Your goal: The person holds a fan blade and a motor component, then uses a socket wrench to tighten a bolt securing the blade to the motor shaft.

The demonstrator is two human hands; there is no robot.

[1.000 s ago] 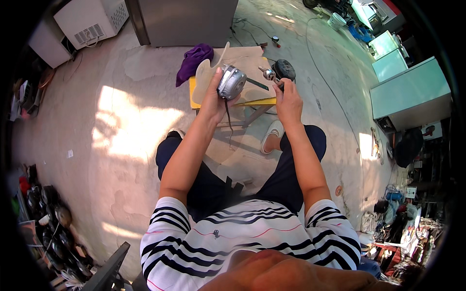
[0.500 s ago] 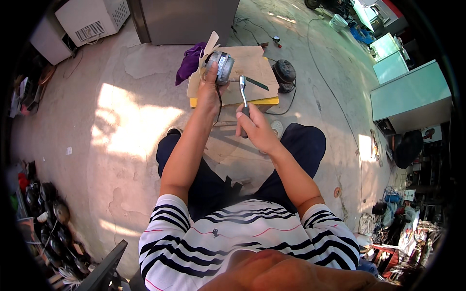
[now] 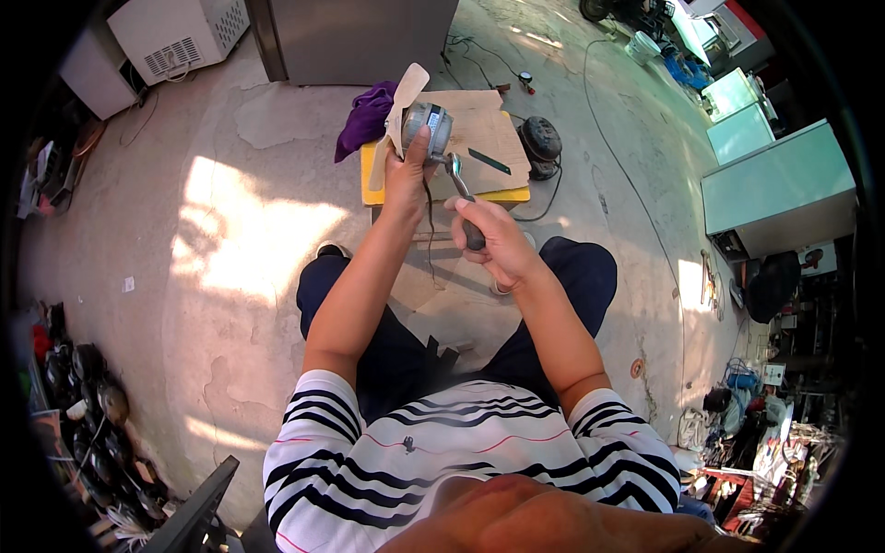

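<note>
My left hand (image 3: 406, 184) is closed around a small grey fan motor (image 3: 427, 127) with a pale fan blade (image 3: 409, 87) on its left side. A dark cord (image 3: 430, 240) hangs from the motor. In my right hand (image 3: 498, 241) is a ratchet wrench (image 3: 459, 180), gripped by its dark handle. The wrench head meets the lower right side of the motor, beside my left fingers; the exact contact is too small to make out. Below them lies a cardboard sheet (image 3: 489, 120) on a yellow-edged stand (image 3: 505, 195). A dark green-black strip (image 3: 489, 162) rests on the cardboard.
A purple cloth (image 3: 362, 129) lies at the stand's left. To its right sits a black rounded compressor-like unit (image 3: 540, 140) with a cable. A grey cabinet (image 3: 364, 41) stands ahead, a pale green one (image 3: 779, 184) at right. Clutter fills both lower sides.
The motor has tilted and shifted slightly right and down in my left hand. My right hand has moved the wrench head left to the motor, and its handle now slants more.
</note>
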